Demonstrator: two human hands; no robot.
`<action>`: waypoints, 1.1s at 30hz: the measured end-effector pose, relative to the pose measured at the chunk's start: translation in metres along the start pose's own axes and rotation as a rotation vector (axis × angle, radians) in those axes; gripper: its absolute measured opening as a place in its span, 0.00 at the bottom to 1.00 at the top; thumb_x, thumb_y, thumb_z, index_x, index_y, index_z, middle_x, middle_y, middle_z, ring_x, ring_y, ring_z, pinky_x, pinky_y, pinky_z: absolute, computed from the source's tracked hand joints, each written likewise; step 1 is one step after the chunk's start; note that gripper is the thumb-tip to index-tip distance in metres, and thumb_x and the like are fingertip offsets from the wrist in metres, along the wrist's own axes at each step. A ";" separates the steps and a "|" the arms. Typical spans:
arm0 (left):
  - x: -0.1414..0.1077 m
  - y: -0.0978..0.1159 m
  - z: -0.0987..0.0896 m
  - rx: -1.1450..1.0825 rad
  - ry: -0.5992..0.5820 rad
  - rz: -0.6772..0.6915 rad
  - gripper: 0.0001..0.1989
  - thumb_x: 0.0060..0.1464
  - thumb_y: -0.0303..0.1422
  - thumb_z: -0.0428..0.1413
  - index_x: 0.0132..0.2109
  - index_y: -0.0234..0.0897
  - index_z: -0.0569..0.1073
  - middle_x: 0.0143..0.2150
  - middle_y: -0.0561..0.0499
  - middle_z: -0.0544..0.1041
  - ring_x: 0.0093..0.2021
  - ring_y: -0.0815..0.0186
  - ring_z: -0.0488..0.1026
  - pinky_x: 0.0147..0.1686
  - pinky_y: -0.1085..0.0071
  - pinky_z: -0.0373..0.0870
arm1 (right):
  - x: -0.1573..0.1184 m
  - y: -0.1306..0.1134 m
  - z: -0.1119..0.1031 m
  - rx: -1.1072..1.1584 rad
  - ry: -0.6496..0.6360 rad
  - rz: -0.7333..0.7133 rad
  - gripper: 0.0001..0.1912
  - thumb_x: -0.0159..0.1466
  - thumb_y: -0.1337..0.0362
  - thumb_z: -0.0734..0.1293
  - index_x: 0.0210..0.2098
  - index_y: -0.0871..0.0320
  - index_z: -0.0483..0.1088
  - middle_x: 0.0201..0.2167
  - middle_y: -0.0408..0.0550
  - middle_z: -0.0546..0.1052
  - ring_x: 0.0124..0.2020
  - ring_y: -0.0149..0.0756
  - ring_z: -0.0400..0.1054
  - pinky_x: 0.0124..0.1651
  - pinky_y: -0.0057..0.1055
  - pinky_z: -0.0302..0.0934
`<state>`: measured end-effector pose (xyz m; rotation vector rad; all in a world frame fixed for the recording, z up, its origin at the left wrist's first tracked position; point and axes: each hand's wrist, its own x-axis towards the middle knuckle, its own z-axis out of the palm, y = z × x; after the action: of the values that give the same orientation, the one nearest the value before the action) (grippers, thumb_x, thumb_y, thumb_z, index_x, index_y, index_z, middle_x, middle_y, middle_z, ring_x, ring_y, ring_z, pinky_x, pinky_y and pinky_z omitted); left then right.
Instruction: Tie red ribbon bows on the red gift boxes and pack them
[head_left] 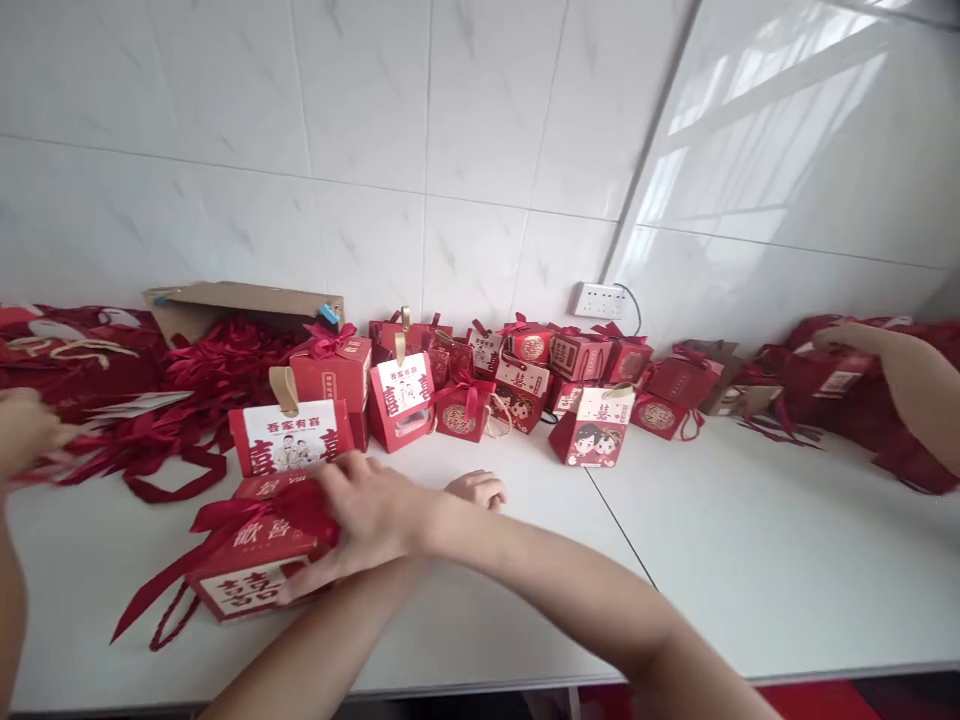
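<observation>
My arms cross at the wrists over the white table. My right hand [367,515] grips a red box [247,580] with a dark red ribbon bow [240,515] on top, its fingers over the box's right side. The box has a white panel with red characters, and a twisted red cord lies at its left. My left hand [480,490] rests beyond my right wrist, its fingers curled in with nothing seen in them. Just behind the gripped box stands a red and white box [292,437] with a beige loop.
More red gift boxes [525,390] line the back of the white table [750,560]. Dark red ribbons [172,430] pile before an open cardboard box [247,298] at left. Another person's hand [30,435] is at far left; another person's arm [915,370] reaches over red bags at right.
</observation>
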<state>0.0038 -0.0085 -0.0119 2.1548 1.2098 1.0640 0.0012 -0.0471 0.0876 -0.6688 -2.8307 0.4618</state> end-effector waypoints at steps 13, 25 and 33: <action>0.006 -0.004 0.003 0.118 -0.140 0.267 0.11 0.52 0.22 0.46 0.30 0.38 0.71 0.29 0.52 0.73 0.33 0.65 0.70 0.37 0.67 0.69 | -0.187 0.103 -0.021 0.039 1.388 0.428 0.38 0.54 0.49 0.64 0.56 0.53 0.42 0.54 0.57 0.56 0.57 0.49 0.57 0.57 0.50 0.57; 0.007 -0.003 0.003 0.181 -0.139 0.285 0.12 0.52 0.21 0.45 0.30 0.38 0.70 0.31 0.51 0.76 0.33 0.65 0.71 0.36 0.69 0.68 | -0.260 0.166 -0.045 -0.298 1.276 1.207 0.38 0.52 0.48 0.66 0.56 0.57 0.53 0.62 0.66 0.50 0.66 0.60 0.42 0.61 0.63 0.39; 0.004 0.001 -0.002 0.190 -0.158 0.222 0.11 0.53 0.22 0.45 0.32 0.38 0.71 0.33 0.51 0.76 0.36 0.65 0.72 0.38 0.69 0.69 | -0.134 0.138 -0.079 -0.440 0.829 0.403 0.09 0.62 0.61 0.60 0.41 0.57 0.65 0.48 0.57 0.67 0.50 0.46 0.64 0.52 0.45 0.62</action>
<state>0.0040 -0.0057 -0.0088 2.5141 1.0548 0.8729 0.1949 0.0276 0.0980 -1.1812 -1.9973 -0.3459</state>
